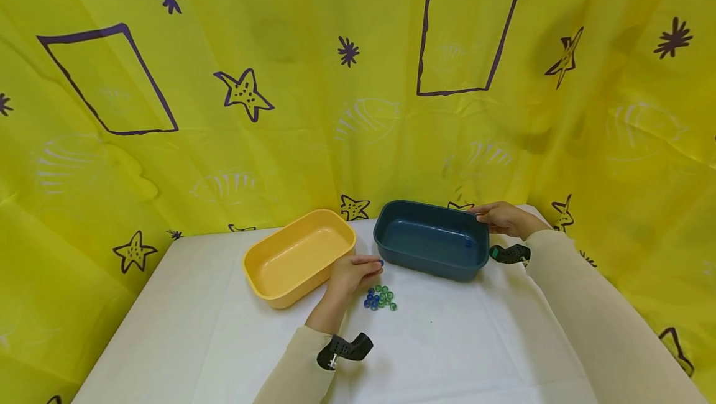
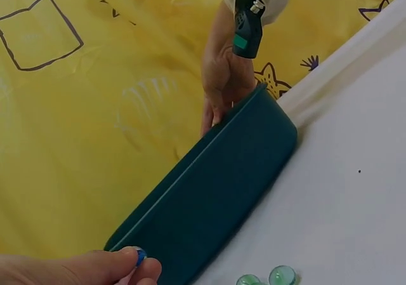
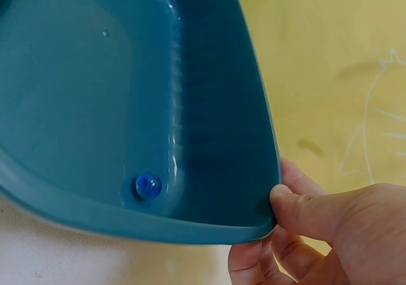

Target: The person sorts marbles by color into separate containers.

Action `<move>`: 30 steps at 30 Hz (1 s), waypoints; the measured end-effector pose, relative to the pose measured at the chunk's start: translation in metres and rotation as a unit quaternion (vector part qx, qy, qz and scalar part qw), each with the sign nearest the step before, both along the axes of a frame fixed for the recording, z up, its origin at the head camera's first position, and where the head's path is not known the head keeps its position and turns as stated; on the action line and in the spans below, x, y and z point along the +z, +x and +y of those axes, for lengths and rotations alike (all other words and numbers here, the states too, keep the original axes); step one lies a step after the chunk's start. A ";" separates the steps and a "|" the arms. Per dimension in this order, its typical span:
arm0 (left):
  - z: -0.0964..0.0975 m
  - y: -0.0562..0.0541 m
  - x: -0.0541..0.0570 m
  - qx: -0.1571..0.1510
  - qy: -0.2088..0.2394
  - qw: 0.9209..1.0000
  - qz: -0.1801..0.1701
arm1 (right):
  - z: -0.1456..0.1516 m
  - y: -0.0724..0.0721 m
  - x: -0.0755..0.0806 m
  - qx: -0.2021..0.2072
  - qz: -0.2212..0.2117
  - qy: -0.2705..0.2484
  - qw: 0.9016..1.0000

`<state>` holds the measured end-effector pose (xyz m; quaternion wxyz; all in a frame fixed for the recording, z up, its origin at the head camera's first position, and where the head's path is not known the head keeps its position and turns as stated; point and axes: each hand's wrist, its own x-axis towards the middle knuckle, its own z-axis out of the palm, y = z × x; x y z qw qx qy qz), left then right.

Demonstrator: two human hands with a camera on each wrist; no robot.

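Observation:
Between thumb and fingertips my left hand [image 1: 352,273] pinches a blue marble [image 2: 140,255], just left of the dark teal basin [image 1: 431,236]. My right hand [image 1: 506,219] grips the basin's far right corner, thumb over the rim and fingers underneath, as the right wrist view shows. Inside the basin, one blue marble [image 3: 149,185] lies on the floor near that corner. A small cluster of green marbles [image 1: 386,296] and blue marbles [image 1: 370,300] sits on the white cloth just below my left hand.
A yellow basin [image 1: 299,258] stands to the left, its right end beside my left hand. The white-covered table [image 1: 436,354] backs onto a yellow patterned curtain [image 1: 291,155], which also hangs along both sides.

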<state>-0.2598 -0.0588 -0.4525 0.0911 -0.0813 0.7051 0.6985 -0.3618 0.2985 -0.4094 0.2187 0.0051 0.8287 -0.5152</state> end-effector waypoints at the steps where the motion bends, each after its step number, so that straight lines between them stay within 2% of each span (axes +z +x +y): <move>1: 0.001 -0.001 0.002 0.000 -0.001 1.000 -0.001 | 0.000 0.000 0.000 -0.001 0.001 0.003 1.000; 10: 0.011 -0.014 0.014 -0.008 0.007 1.000 -0.024 | 0.000 0.000 0.001 -0.004 0.002 0.008 1.000; 20: 0.027 -0.022 0.029 -0.028 -0.002 1.000 -0.009 | 0.001 -0.001 0.000 -0.004 -0.002 0.007 1.000; 30: 0.034 -0.034 0.030 -0.016 0.043 0.998 -0.031 | -0.001 -0.001 -0.002 -0.005 -0.006 0.008 1.000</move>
